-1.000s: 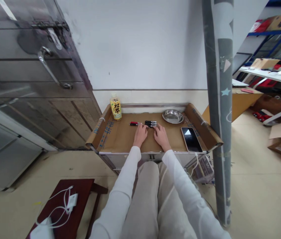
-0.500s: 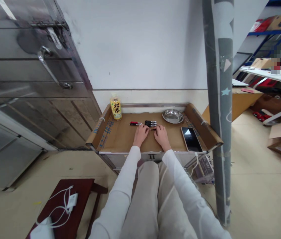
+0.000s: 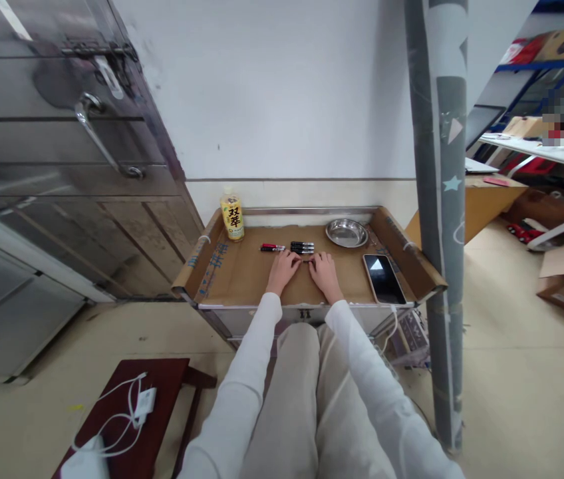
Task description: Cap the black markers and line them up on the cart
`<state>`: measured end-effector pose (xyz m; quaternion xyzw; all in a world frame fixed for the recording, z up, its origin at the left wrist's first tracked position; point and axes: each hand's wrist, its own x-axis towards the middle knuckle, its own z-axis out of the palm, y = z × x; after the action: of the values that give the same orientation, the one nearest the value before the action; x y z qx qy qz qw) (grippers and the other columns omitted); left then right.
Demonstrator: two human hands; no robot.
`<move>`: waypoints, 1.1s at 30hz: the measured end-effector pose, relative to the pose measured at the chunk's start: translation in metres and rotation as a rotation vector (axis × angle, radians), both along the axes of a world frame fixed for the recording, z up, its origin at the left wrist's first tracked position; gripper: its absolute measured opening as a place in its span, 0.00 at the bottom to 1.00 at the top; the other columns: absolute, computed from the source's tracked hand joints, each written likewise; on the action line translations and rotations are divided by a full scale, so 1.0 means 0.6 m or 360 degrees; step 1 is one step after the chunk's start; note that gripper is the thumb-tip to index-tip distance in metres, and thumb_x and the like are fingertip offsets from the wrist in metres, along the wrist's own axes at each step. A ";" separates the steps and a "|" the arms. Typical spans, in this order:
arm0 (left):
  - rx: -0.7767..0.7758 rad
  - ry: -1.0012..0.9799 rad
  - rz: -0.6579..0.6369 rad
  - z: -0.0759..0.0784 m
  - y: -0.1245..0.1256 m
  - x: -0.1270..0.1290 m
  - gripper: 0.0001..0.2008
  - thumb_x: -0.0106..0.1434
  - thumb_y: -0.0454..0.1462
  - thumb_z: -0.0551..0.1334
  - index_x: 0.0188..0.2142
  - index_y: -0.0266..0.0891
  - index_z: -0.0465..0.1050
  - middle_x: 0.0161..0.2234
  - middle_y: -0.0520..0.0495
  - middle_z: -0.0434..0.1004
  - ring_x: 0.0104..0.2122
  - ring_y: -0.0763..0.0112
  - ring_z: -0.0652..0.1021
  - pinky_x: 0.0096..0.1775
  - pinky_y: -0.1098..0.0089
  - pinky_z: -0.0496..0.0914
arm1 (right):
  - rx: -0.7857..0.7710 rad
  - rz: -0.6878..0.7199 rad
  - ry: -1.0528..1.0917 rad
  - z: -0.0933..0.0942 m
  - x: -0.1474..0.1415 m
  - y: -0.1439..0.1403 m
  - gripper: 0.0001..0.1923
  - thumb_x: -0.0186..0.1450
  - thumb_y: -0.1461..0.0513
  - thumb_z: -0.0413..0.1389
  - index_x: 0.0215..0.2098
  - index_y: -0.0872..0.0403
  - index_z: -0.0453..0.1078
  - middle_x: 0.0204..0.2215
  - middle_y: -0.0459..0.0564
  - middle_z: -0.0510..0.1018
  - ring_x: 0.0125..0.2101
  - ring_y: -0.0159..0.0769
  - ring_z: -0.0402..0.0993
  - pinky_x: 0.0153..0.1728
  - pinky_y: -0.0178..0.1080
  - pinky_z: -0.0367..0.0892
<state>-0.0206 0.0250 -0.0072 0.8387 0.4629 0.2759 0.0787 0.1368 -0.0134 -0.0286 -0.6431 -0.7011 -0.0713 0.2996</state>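
My left hand [image 3: 282, 271] and my right hand [image 3: 324, 274] rest close together on the cardboard-lined tabletop [image 3: 242, 283]. Between their fingertips shows the thin dark body of what looks like a black marker [image 3: 306, 261], mostly covered by the fingers. Both hands are closed, pinching it from either end. Just beyond them, several black markers [image 3: 302, 245] lie side by side in a stack of rows. Left of these is a red marker [image 3: 272, 247], lying lengthwise, near my left fingertips.
A yellow-labelled bottle [image 3: 233, 216] stands at the back left. At the back right is a round metal dish [image 3: 346, 233], with a phone [image 3: 384, 279] on a cable in front. Cardboard walls [image 3: 412, 256] edge the table; a wrapped pole [image 3: 444, 233] rises right. A stool [image 3: 162, 392] stands lower left.
Both hands stay in nearly the same place, with only slight finger movement around the dark marker. The other things on the table have not moved.
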 end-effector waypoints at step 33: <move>0.0047 -0.0016 -0.0116 0.002 -0.007 0.004 0.20 0.67 0.30 0.51 0.55 0.48 0.70 0.56 0.47 0.73 0.55 0.63 0.70 0.55 0.58 0.63 | 0.0010 0.0005 0.0017 0.011 0.002 -0.004 0.13 0.72 0.62 0.45 0.44 0.55 0.71 0.37 0.56 0.77 0.39 0.44 0.68 0.41 0.42 0.58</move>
<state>-0.0182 0.0210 -0.0060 0.8548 0.4274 0.2838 0.0785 0.1383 -0.0157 -0.0217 -0.6415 -0.7003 -0.0695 0.3053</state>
